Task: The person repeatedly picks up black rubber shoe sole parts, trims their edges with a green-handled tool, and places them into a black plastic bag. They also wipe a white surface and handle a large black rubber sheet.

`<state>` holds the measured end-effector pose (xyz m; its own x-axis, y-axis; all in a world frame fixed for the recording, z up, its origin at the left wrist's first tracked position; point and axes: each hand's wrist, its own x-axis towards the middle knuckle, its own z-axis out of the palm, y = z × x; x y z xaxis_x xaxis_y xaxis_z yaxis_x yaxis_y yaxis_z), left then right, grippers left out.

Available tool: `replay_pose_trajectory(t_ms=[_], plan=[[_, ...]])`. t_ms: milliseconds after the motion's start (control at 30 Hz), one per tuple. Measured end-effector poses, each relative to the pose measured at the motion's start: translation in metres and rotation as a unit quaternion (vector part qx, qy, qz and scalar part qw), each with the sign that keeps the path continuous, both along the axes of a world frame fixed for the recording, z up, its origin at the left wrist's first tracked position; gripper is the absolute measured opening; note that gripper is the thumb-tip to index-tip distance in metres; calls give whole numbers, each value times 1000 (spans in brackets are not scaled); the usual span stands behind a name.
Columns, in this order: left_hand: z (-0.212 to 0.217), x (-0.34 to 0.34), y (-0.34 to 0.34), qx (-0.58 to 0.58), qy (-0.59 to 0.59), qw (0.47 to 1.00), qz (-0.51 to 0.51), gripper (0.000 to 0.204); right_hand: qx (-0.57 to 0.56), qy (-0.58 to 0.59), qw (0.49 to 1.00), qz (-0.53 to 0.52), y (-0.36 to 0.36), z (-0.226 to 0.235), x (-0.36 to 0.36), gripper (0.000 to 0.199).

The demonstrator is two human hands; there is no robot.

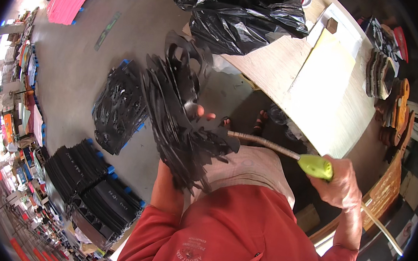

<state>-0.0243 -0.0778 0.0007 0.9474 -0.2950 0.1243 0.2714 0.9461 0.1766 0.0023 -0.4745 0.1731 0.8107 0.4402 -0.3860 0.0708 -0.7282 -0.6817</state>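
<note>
My left hand (203,113) grips a thick, floppy bundle of black cut sheets (169,103); only a few fingertips show, and the sheets hide the rest of the hand. The sheets fan out in front of my torso, with rounded cut-outs near the top. In my right hand (340,187) is a tool with a lime-green handle (316,167), my fingers closed round it. Its long, thin brownish shaft (267,143) points left, the tip against or just in front of the bundle's lower edge; I cannot tell which. A pale thin hose or cord (383,227) runs behind my right wrist.
A light wooden table (273,64) stands ahead to the right, with black plastic bags (247,23) and papers (323,85) on it. Black sheet stacks (80,169) and a black heap (120,106) lie on blue pallets at left. Brown templates (399,113) hang or stand at right.
</note>
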Motion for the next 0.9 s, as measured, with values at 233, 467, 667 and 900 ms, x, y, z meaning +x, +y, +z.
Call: replay_pose_trajectory(t_ms=[233, 467, 667, 900], plan=[[-8, -23, -9, -31, 108, 994, 13, 84, 44, -20, 999, 6, -6, 5, 42, 36], [-3, -40, -5, 37, 140, 989, -10, 82, -8, 107, 994, 5, -19, 28, 82, 44], [-7, -29, -6, 45, 21, 998, -44, 96, 21, 83, 992, 94, -13, 37, 96, 46], [-25, -47, 15, 74, 131, 984, -90, 105, 5, 120, 992, 48, -6, 37, 114, 43]])
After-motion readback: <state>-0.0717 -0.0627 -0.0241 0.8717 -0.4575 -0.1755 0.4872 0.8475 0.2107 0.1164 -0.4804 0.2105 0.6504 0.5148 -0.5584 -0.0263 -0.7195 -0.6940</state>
